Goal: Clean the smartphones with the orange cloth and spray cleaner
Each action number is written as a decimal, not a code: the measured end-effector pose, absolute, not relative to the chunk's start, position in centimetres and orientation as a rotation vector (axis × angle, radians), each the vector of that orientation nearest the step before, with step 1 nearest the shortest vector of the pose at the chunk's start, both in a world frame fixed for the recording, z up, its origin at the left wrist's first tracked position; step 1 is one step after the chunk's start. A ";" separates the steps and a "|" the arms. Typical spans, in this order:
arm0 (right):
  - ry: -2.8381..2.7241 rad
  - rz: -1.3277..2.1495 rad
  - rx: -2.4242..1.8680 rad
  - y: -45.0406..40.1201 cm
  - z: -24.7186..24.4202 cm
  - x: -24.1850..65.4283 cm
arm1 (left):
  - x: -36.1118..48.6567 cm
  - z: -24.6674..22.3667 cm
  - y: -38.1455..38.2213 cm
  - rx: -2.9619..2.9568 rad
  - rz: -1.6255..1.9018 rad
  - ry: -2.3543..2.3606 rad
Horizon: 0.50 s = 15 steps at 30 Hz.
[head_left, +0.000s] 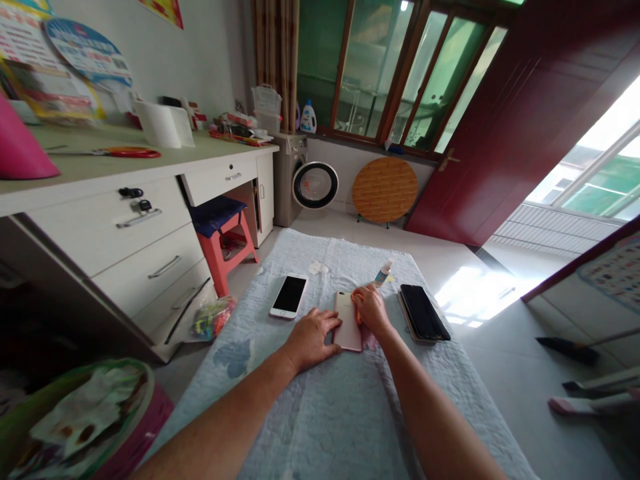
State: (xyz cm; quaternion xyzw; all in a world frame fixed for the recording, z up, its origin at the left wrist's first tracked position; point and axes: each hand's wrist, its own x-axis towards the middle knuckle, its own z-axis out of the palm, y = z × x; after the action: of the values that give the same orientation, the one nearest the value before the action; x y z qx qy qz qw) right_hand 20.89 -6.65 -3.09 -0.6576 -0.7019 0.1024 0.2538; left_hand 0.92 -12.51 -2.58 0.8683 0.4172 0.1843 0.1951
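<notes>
A pinkish-gold phone (347,323) lies back side up on the cloth-covered table. My left hand (314,337) rests with its fingers spread against the phone's left edge. On the phone's right side, my right hand (371,309) is closed on an orange cloth (357,297), pressing it to the edge; part of the cloth is hidden under the fingers. Just beyond that hand a small spray bottle (384,272) stands upright. To the left lies a white phone (289,297), dark screen up. At the right, a black phone (425,312) lies on top of another flat device.
A pale blue quilted cloth (310,413) covers the table. Left of it are a trash bin (160,400), a red stool (227,250) and a white desk (150,257) with drawers. A washing machine (290,180) with its door open and a round wooden tabletop (385,190) are behind.
</notes>
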 end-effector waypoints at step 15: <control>-2.094 0.563 -1.742 -14.4 -0.7 21.2 | 1.0 -3.1 -12.5 2.435 0.545 1.167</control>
State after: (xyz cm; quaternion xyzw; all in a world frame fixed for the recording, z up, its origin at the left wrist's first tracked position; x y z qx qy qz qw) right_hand 21.16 -14.38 -0.71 -0.6163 -0.7406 0.1992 0.1790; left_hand 1.00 -12.50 -3.15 0.8674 0.4159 0.1943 0.1923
